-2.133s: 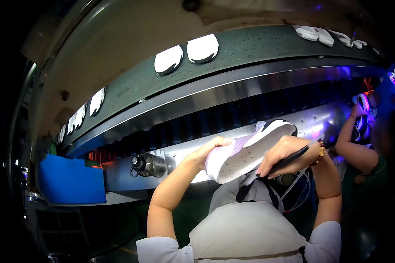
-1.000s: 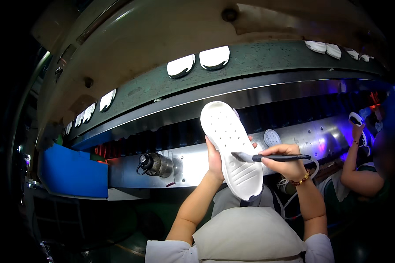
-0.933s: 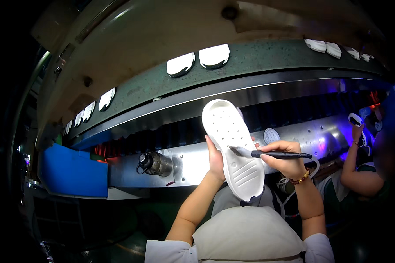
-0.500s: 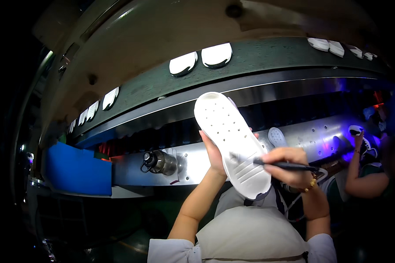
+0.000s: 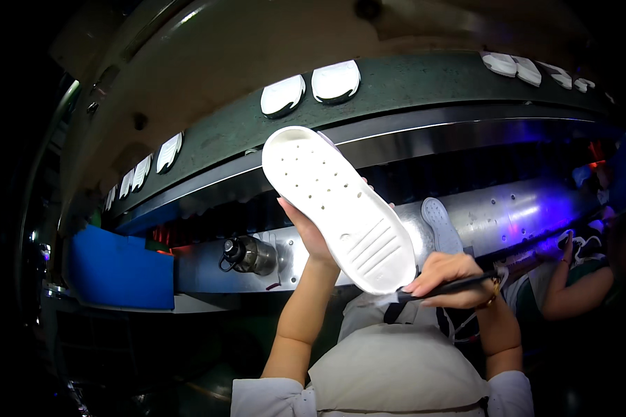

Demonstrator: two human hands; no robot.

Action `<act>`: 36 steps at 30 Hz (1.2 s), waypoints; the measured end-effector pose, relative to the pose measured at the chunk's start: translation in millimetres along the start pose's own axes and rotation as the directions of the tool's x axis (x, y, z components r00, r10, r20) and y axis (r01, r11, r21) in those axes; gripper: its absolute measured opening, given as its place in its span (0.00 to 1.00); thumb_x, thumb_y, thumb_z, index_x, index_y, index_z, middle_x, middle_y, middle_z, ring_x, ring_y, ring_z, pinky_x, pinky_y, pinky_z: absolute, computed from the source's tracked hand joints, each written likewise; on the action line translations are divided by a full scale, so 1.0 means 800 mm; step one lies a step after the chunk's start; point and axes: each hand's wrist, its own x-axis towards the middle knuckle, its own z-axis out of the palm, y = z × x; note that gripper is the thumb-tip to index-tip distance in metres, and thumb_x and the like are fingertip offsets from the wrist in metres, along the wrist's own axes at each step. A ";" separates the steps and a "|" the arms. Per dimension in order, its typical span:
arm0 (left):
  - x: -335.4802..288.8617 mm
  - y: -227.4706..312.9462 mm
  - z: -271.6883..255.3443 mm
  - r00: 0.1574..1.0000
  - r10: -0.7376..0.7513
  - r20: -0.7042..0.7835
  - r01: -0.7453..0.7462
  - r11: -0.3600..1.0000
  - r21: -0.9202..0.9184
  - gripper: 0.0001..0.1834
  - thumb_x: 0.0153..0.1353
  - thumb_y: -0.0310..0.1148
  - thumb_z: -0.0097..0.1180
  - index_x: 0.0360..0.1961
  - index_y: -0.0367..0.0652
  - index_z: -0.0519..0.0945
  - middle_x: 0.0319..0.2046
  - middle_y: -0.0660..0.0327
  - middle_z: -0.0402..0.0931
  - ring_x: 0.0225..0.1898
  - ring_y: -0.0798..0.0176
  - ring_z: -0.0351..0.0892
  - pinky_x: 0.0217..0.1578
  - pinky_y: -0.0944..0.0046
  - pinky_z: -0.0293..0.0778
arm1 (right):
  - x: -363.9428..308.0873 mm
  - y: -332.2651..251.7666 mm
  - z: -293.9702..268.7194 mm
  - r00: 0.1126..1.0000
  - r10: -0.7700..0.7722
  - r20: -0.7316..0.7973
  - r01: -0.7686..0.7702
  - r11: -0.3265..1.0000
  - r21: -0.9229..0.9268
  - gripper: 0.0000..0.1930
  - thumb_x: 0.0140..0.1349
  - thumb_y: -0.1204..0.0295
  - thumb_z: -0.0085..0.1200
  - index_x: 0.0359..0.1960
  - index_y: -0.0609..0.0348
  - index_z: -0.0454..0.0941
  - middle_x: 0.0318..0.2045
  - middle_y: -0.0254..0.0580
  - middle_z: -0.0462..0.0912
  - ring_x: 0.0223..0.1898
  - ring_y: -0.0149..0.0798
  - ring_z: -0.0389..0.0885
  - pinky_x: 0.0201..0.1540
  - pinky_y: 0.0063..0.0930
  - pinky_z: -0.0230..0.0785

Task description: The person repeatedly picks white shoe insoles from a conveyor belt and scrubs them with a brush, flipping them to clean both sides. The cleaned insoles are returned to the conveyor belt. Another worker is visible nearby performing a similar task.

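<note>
One white shoe sole (image 5: 339, 208) is raised in front of the green conveyor belt (image 5: 410, 87), tread side showing small holes and heel grooves. Two white soles (image 5: 311, 89) lie on the belt above it. The left hand (image 5: 306, 233) grips the sole's edge from behind; the right hand (image 5: 446, 278), clenched round one dark brush (image 5: 445, 287), meets its heel.

Both bare forearms rise from short white sleeves at the lower edge. The left hand (image 5: 311, 233) is raised higher, wrist bent back, palm and fingers spread against what it grips. The right hand (image 5: 446, 276) sits lower, knuckles up, fingers pinched closed, a bracelet at its wrist.
</note>
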 end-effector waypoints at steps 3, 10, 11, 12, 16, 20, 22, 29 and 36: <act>0.002 0.005 0.004 0.993 0.041 -0.113 -0.028 0.992 0.120 0.48 0.42 0.74 0.27 0.56 0.48 0.54 0.48 0.48 0.61 0.48 0.45 0.65 0.49 0.34 0.56 | -0.009 0.016 -0.005 0.932 0.204 -0.300 -0.152 0.971 0.186 0.10 0.42 0.80 0.59 0.30 0.60 0.78 0.30 0.42 0.79 0.34 0.32 0.74 0.39 0.24 0.64; 0.015 0.013 -0.004 0.988 0.116 -0.101 -0.098 0.980 0.173 0.48 0.43 0.73 0.30 0.57 0.46 0.52 0.50 0.48 0.60 0.50 0.44 0.64 0.49 0.35 0.58 | -0.010 0.020 -0.006 0.985 0.070 -0.157 -0.023 0.957 0.288 0.10 0.42 0.83 0.56 0.29 0.62 0.77 0.31 0.43 0.79 0.39 0.35 0.72 0.46 0.27 0.63; 0.018 0.016 -0.005 0.983 0.147 -0.112 -0.118 0.966 0.228 0.48 0.44 0.72 0.30 0.57 0.45 0.52 0.51 0.47 0.59 0.51 0.44 0.63 0.49 0.36 0.58 | -0.012 0.027 -0.009 0.971 0.111 -0.213 -0.017 0.917 0.398 0.10 0.42 0.83 0.55 0.29 0.63 0.76 0.32 0.45 0.78 0.39 0.36 0.73 0.46 0.28 0.63; 0.020 0.017 -0.003 0.987 0.130 -0.099 -0.115 0.983 0.145 0.47 0.45 0.71 0.30 0.57 0.44 0.52 0.52 0.46 0.58 0.51 0.43 0.62 0.50 0.38 0.58 | -0.012 0.032 -0.009 0.950 0.174 -0.258 -0.036 0.885 0.465 0.09 0.43 0.84 0.54 0.30 0.64 0.76 0.33 0.47 0.77 0.39 0.37 0.74 0.46 0.29 0.64; 0.001 0.013 0.020 0.999 -0.036 0.024 0.035 0.999 0.018 0.50 0.49 0.69 0.25 0.57 0.31 0.50 0.54 0.50 0.58 0.53 0.56 0.63 0.52 0.61 0.61 | -0.006 0.033 0.008 0.921 0.216 -0.325 0.068 0.732 0.678 0.09 0.45 0.84 0.52 0.31 0.67 0.73 0.34 0.53 0.76 0.39 0.41 0.75 0.47 0.31 0.66; -0.038 -0.038 0.042 0.998 0.046 0.048 -0.058 0.956 0.286 0.53 0.42 0.74 0.28 0.60 0.43 0.45 0.57 0.50 0.50 0.55 0.46 0.58 0.52 0.42 0.58 | 0.004 0.016 0.030 0.897 0.201 -0.393 0.135 0.724 0.677 0.10 0.46 0.84 0.51 0.33 0.66 0.73 0.35 0.52 0.76 0.38 0.38 0.75 0.45 0.27 0.66; -0.043 -0.038 0.040 0.996 -0.036 0.087 0.016 0.976 0.216 0.56 0.39 0.76 0.25 0.59 0.40 0.47 0.55 0.48 0.54 0.53 0.47 0.60 0.51 0.47 0.60 | 0.005 0.011 0.039 0.878 0.248 -0.410 0.033 0.823 0.567 0.10 0.47 0.84 0.51 0.33 0.66 0.73 0.34 0.50 0.77 0.37 0.34 0.75 0.43 0.21 0.65; -0.036 -0.032 0.014 0.996 -0.083 0.014 0.079 0.984 0.161 0.46 0.48 0.66 0.34 0.58 0.41 0.50 0.54 0.45 0.55 0.50 0.42 0.63 0.47 0.42 0.64 | 0.015 -0.004 0.052 0.944 0.035 -0.329 -0.038 0.999 -0.005 0.09 0.45 0.84 0.54 0.30 0.65 0.75 0.32 0.47 0.78 0.34 0.35 0.76 0.40 0.22 0.66; -0.042 -0.021 -0.007 0.995 -0.015 -0.094 0.026 0.993 0.117 0.38 0.50 0.55 0.39 0.53 0.33 0.58 0.48 0.46 0.64 0.47 0.51 0.68 0.47 0.55 0.65 | 0.030 -0.007 0.021 0.942 0.100 -0.319 -0.097 0.995 0.025 0.09 0.43 0.82 0.56 0.30 0.64 0.76 0.31 0.47 0.78 0.34 0.34 0.77 0.38 0.22 0.68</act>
